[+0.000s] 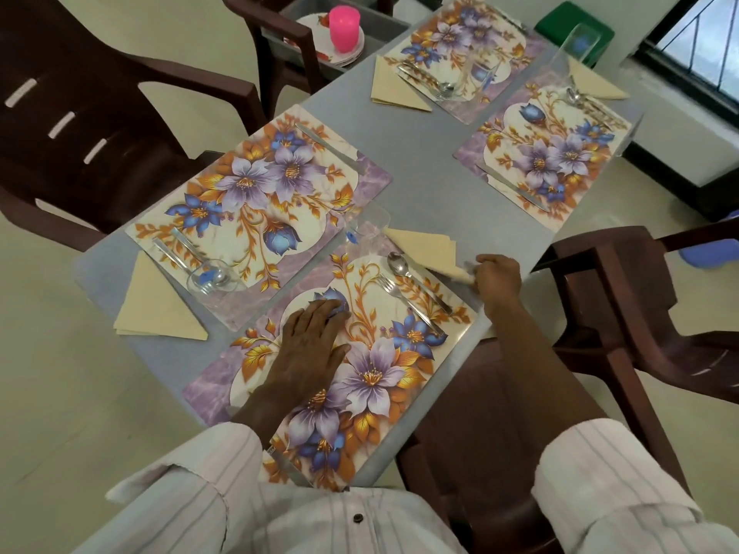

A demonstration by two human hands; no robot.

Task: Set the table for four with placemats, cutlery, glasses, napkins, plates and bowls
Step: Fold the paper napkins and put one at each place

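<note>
Striped sleeves nearest, at the bottom edge. Just beyond them, left hand flat with fingers straight, holding nothing, pressing the near placemat down onto the grey worktop.

Right hand narrow, pinching the near corner of a yellow napkin close to the worktop's edge. Rest of the napkin spread ahead and to the left of that hand.

Spoon and fork just left of the right hand, on the mat, side by side. Clear glass ahead of the left hand's fingertips, right by the napkin's far tip; touching or not, cannot tell.

Three other placemats well beyond both hands, each with cutlery, glass and napkin. Plates stacked under a pink cup in a grey bin, far ahead of the left hand and off the worktop.

Judged: last napkin being squared up; plates and bowls not yet laid.

Risks from here:
- Napkin pushed forward, nudging or tipping the glass at its tip.
- Napkin dragged left, knocking spoon and fork out of line.
- Napkin left overhanging the edge, sliding to the floor.
- Left hand lifted early, mat skewing with the pull.
</note>
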